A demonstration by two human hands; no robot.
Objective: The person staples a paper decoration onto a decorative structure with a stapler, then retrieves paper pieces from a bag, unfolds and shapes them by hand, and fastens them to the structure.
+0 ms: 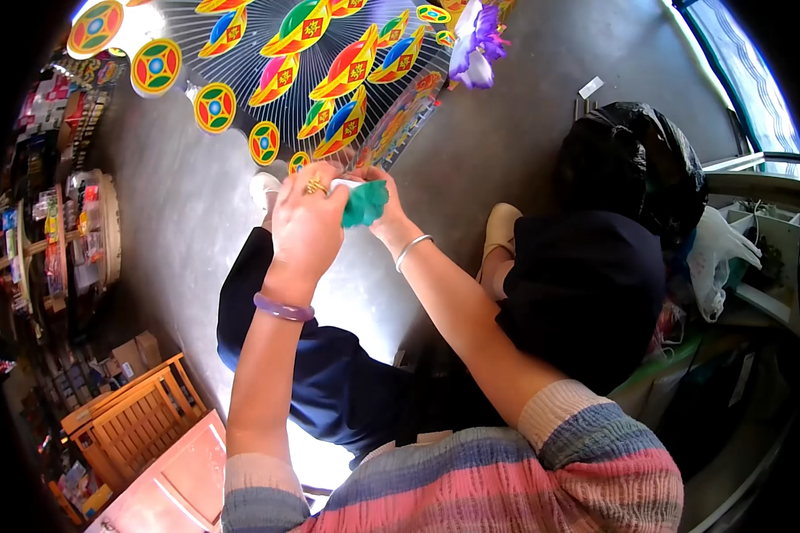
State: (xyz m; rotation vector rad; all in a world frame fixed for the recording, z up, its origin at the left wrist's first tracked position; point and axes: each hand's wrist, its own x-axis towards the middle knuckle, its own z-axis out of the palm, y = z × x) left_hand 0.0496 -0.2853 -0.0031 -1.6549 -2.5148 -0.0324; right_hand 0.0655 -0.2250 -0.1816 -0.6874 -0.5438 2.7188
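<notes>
My left hand [307,213], with a gold ring and a purple bangle, is closed at the lower edge of a large fan-like decoration [267,67]. A green ruffled piece [365,204] with a white edge is pinched between it and my right hand [389,209], which wears a silver bangle. Some fingertips of both hands are hidden behind this piece. The decoration has thin radiating ribs and bright boat-shaped and round ornaments. Close to my fingers, a patterned strip [400,120] runs along its right side. A purple and white artificial flower [477,44] sits at its upper right.
A black plastic bag [631,169] and a white plastic bag [718,258] are on the right. On the left stand shelves of small goods [58,231], with a wooden slatted piece [138,413] below. Grey floor [178,222] lies around my feet.
</notes>
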